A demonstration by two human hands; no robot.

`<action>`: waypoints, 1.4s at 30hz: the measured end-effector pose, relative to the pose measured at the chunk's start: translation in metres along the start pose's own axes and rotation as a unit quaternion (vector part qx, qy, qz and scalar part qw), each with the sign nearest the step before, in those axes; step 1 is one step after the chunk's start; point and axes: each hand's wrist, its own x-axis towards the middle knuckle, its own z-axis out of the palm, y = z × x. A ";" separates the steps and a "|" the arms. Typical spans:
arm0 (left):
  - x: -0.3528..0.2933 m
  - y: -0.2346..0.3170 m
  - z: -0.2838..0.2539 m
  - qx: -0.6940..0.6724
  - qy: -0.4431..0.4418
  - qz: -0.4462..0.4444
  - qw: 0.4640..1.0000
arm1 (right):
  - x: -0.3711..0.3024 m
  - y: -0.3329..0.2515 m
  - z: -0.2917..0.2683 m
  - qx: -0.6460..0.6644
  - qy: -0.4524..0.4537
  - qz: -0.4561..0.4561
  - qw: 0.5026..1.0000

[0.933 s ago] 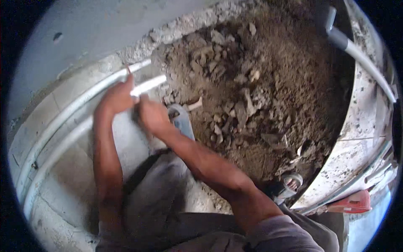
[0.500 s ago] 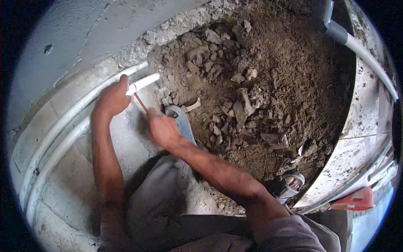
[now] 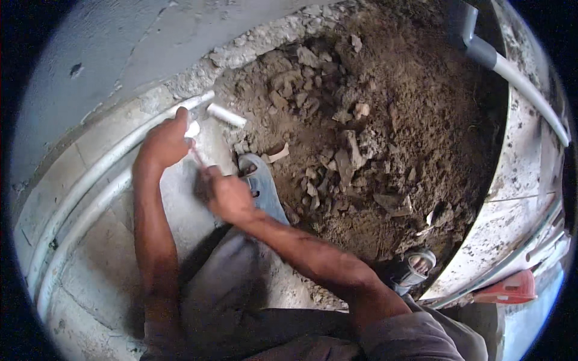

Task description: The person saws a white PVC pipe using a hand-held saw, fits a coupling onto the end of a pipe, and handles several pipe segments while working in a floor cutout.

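Shifted off the long pipe (image 3: 192, 129), the short pipe (image 3: 227, 115) lies at the edge of the soil (image 3: 421, 120), left hand (image 3: 161, 142) curled closed round the former, right hand (image 3: 232, 197) clenching a thin tool (image 3: 197, 156), best angled clear of the left.

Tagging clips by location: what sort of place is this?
Probably a building or renovation site: loose soil and rubble, a short piece of white pipe, and a rough grey wall.

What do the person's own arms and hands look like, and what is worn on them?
The left hand and right hand are bare, without gloves. The forearms are uncovered too, with no watch or band visible. A plain, dull grey sleeve covers the right upper arm.
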 end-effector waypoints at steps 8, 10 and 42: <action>0.007 -0.030 0.020 -0.034 0.071 -0.011 0.997 | -0.007 0.048 -0.087 -0.283 -0.135 -0.002 0.950; 0.005 -0.033 0.008 -0.024 0.049 -0.023 0.998 | -0.016 0.043 -0.119 -0.280 -0.125 -0.023 0.952; 0.104 0.097 0.144 -0.318 0.131 -0.165 0.925 | -0.329 -0.017 -0.316 -0.126 0.012 0.059 0.990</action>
